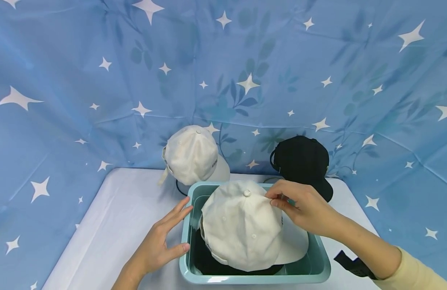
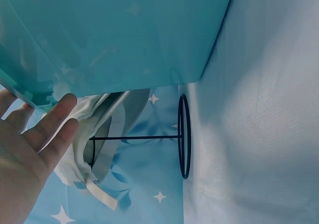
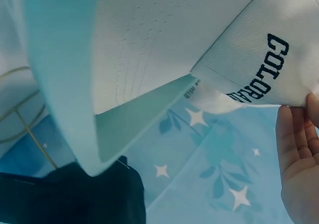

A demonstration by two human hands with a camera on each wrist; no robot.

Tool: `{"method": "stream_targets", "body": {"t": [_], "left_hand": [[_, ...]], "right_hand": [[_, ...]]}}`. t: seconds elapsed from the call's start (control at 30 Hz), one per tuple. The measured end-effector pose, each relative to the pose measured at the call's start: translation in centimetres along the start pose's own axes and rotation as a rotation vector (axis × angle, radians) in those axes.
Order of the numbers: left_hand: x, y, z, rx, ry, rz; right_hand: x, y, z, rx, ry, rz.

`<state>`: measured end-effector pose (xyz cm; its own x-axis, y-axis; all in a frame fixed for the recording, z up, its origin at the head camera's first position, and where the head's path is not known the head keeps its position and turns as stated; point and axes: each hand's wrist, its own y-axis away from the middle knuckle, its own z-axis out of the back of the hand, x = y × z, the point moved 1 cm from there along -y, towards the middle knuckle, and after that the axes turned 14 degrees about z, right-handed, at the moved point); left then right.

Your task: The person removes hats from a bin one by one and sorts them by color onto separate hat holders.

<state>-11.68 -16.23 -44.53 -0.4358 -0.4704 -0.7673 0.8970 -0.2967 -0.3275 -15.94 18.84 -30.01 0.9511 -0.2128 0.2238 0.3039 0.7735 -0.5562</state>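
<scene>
A white baseball cap (image 1: 241,229) sits in a teal plastic bin (image 1: 259,279), its brim to the right. My right hand (image 1: 310,207) pinches the cap's crown between thumb and fingers; in the right wrist view, dark lettering (image 3: 271,62) shows on the cap's front near that hand (image 3: 301,159). Under the cap lies something black (image 1: 205,255), mostly hidden. My left hand (image 1: 159,237) is spread at the bin's left side, fingertips at the rim. The left wrist view shows the same hand (image 2: 30,159) with extended fingers beside the bin wall (image 2: 124,40).
Behind the bin, a second white cap (image 1: 192,155) hangs at the left on a black wire stand (image 2: 184,137). A black cap (image 1: 301,159) is at the back right, near a gold-coloured wire stand (image 3: 31,127). A starred blue curtain (image 1: 223,60) backs the white table (image 1: 136,193).
</scene>
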Motion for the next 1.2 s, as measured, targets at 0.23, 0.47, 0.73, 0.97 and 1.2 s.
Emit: {"method": "stream_targets", "body": {"t": [0.23, 0.47, 0.73, 0.97, 1.2], "left_hand": [[0.1, 0.0, 0.0, 0.003, -0.018, 0.029], [0.0, -0.1, 0.1, -0.003, -0.018, 0.023], [0.2, -0.3, 0.0, 0.006, -0.022, 0.034], [0.2, -0.3, -0.1, 0.011, -0.02, 0.039], [0.1, -0.1, 0.0, 0.011, -0.025, 0.046]], "right_hand": [[0.0, -1.3, 1.5, 0.007, 0.042, 0.005], [-0.3, -2.8, 2.8, -0.011, 0.06, 0.014], [-1.3, -3.8, 3.5, -0.041, 0.133, 0.005], [-2.7, -4.6, 3.5, -0.075, 0.147, -0.016], [-3.7, -5.5, 3.3, -0.111, 0.152, -0.055]]}}
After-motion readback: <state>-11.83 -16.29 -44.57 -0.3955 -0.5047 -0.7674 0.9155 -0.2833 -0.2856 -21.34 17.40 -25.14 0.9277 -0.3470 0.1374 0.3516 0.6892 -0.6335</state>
